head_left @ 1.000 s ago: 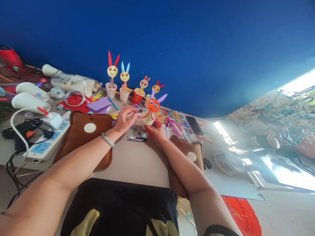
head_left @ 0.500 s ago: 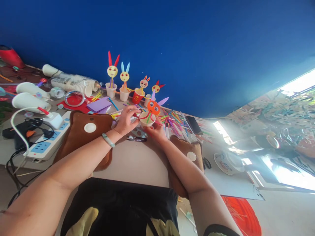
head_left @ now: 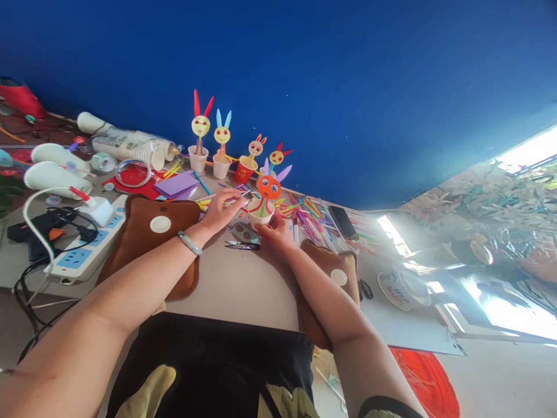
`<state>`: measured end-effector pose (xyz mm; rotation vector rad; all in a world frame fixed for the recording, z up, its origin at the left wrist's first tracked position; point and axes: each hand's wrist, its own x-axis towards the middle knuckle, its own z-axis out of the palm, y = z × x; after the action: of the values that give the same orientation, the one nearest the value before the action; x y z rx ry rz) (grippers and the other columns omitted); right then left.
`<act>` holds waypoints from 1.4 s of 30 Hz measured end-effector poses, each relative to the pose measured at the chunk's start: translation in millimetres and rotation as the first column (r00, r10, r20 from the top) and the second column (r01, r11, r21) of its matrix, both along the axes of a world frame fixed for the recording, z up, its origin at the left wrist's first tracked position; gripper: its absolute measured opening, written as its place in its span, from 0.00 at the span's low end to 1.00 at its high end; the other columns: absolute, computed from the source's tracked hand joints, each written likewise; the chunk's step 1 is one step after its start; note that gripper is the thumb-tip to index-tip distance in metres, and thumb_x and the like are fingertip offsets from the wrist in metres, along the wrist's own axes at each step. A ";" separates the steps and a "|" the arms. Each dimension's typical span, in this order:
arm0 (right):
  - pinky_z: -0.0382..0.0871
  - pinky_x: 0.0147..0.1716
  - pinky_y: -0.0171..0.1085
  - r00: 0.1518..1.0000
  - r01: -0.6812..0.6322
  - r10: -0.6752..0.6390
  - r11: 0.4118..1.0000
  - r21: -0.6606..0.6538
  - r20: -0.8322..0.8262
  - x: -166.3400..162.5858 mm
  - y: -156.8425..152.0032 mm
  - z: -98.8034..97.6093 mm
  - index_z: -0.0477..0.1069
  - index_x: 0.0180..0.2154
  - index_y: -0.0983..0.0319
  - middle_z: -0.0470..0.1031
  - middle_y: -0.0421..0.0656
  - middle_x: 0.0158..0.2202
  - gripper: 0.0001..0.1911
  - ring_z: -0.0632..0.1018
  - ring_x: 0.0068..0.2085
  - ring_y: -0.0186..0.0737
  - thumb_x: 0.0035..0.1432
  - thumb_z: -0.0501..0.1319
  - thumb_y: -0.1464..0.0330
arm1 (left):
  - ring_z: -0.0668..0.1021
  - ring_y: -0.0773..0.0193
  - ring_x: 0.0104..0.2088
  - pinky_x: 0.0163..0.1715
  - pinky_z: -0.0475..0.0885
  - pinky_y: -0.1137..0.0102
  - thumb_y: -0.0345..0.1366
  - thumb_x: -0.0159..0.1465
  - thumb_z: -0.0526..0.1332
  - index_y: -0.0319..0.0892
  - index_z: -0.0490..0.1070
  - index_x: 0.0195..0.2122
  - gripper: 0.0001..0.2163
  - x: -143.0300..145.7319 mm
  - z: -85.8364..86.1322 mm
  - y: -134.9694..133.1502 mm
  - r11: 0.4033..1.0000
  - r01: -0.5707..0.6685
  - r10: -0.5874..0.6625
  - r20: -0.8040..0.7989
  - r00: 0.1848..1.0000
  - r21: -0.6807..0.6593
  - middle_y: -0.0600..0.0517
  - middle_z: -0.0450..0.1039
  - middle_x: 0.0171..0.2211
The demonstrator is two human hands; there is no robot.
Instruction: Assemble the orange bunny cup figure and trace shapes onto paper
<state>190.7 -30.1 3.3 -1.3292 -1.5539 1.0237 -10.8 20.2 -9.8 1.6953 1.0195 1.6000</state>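
A small white paper cup (head_left: 260, 213) stands on the table in front of me, with an orange paper bunny head (head_left: 268, 186) with purple ears on a stick rising from it. My right hand (head_left: 275, 233) wraps around the cup from the near right side. My left hand (head_left: 223, 209) is at the cup's left rim, its fingers pinched on something thin that I cannot make out. Small thread snips (head_left: 242, 246) lie on the table just below both hands. A green bangle is on my left wrist.
Several finished bunny cups (head_left: 221, 151) line the blue wall. Coloured sticks (head_left: 310, 210) and a black phone (head_left: 342, 220) lie at the right. Two brown cushions (head_left: 154, 232) flank my arms. A power strip (head_left: 85, 247), stacked cups (head_left: 130, 151) and a white bowl (head_left: 402, 290) sit around.
The cup with the orange bunny has tilted and shifted slightly between my hands. My left fingers stay at its rim. The view has moved a little.
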 end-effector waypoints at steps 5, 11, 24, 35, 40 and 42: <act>0.74 0.43 0.42 1.000 0.003 -0.003 1.000 -0.012 -0.008 2.3 4.4 -5.2 0.78 0.40 0.63 0.82 0.47 0.40 0.22 0.80 0.42 0.48 0.43 0.71 0.57 | 0.79 0.58 0.46 0.52 0.73 0.62 0.41 0.62 0.62 0.43 0.78 0.39 0.09 0.3 2.8 -2.3 0.994 0.034 -0.032 0.026 0.999 -0.107 0.49 0.80 0.42; 0.74 0.44 0.42 1.000 -0.005 0.006 0.994 0.105 -0.012 0.8 7.4 -14.8 0.75 0.45 0.61 0.80 0.47 0.47 0.25 0.80 0.45 0.47 0.43 0.71 0.60 | 0.78 0.57 0.51 0.54 0.74 0.62 0.37 0.61 0.64 0.43 0.78 0.34 0.05 -2.1 5.3 -5.0 0.991 0.121 -0.113 -0.117 0.987 0.061 0.47 0.78 0.43; 0.71 0.51 0.47 0.977 -0.051 -0.045 0.902 0.429 0.210 5.7 7.8 -20.9 0.70 0.49 0.58 0.78 0.47 0.47 0.26 0.77 0.48 0.49 0.46 0.72 0.64 | 0.80 0.57 0.42 0.49 0.75 0.60 0.39 0.63 0.63 0.43 0.76 0.29 0.08 -2.9 -6.7 4.2 0.991 0.129 -0.106 -0.341 0.934 0.047 0.47 0.79 0.36; 0.74 0.47 0.45 0.995 -0.073 0.085 0.972 0.223 -0.046 0.6 6.6 -19.8 0.72 0.49 0.60 0.77 0.48 0.48 0.29 0.78 0.48 0.49 0.46 0.74 0.57 | 0.79 0.55 0.49 0.45 0.78 0.61 0.40 0.61 0.66 0.44 0.77 0.41 0.09 1.6 -4.7 -3.7 0.995 0.083 -0.072 -0.198 0.977 0.046 0.46 0.79 0.45; 0.75 0.48 0.44 0.993 -0.098 0.108 0.982 0.158 -0.052 -2.5 3.9 -15.8 0.74 0.47 0.62 0.78 0.48 0.49 0.29 0.79 0.49 0.49 0.43 0.74 0.57 | 0.77 0.54 0.53 0.55 0.74 0.57 0.37 0.58 0.69 0.44 0.79 0.37 0.06 1.3 -5.6 -2.1 0.991 0.097 -0.072 -0.237 0.969 0.097 0.46 0.76 0.49; 0.76 0.45 0.44 0.993 -0.113 0.115 0.987 0.112 -0.009 -3.0 2.0 -12.3 0.76 0.45 0.63 0.78 0.49 0.49 0.28 0.80 0.47 0.50 0.42 0.74 0.58 | 0.77 0.53 0.53 0.58 0.72 0.56 0.37 0.58 0.69 0.44 0.80 0.33 0.04 1.4 -6.4 -0.5 0.991 0.105 -0.081 -0.242 0.967 0.085 0.46 0.76 0.50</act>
<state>187.7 -28.1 -8.9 -1.1643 -1.6665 0.9990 -9.5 19.8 -16.1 2.0087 0.9720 1.4309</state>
